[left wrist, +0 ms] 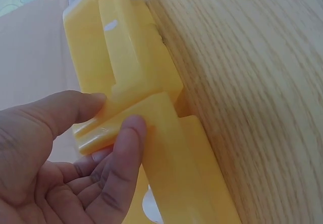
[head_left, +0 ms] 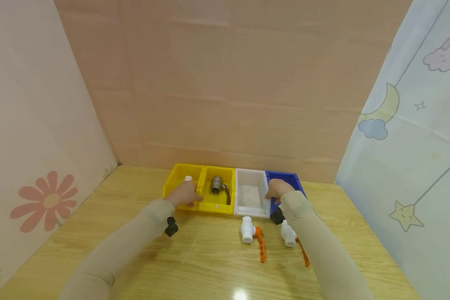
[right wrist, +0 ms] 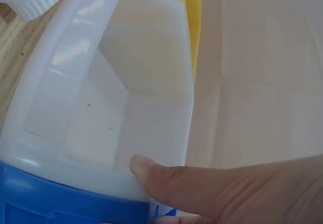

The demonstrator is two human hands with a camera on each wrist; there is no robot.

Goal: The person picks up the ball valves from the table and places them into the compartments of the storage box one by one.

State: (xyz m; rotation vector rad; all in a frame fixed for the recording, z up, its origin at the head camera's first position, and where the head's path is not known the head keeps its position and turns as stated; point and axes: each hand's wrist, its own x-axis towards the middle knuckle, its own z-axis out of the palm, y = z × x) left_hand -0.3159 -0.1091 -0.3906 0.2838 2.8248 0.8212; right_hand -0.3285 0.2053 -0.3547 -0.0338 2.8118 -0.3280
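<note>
My left hand (head_left: 183, 194) pinches the adjoining walls of the left yellow bin (head_left: 166, 186) and the second yellow bin (head_left: 209, 207). In the left wrist view, its thumb and a finger (left wrist: 128, 153) straddle that double edge. On the other side, my right hand (head_left: 279, 189) grips the edge where the white bin (right wrist: 91, 108) meets the blue bin (right wrist: 65, 199). Its thumb lies over the white wall, while the other fingers are mostly hidden on the blue side. A metal valve (head_left: 216, 184) lies in the second yellow bin, and a white piece (head_left: 188, 178) shows in the left one.
Two white valves with orange handles lie on the wooden table in front of the bins, one left valve (head_left: 248, 229) and one right valve (head_left: 288, 234) beside my right sleeve. Behind the row rises a brown paper-like backdrop (head_left: 225, 104). Patterned sheets flank both sides.
</note>
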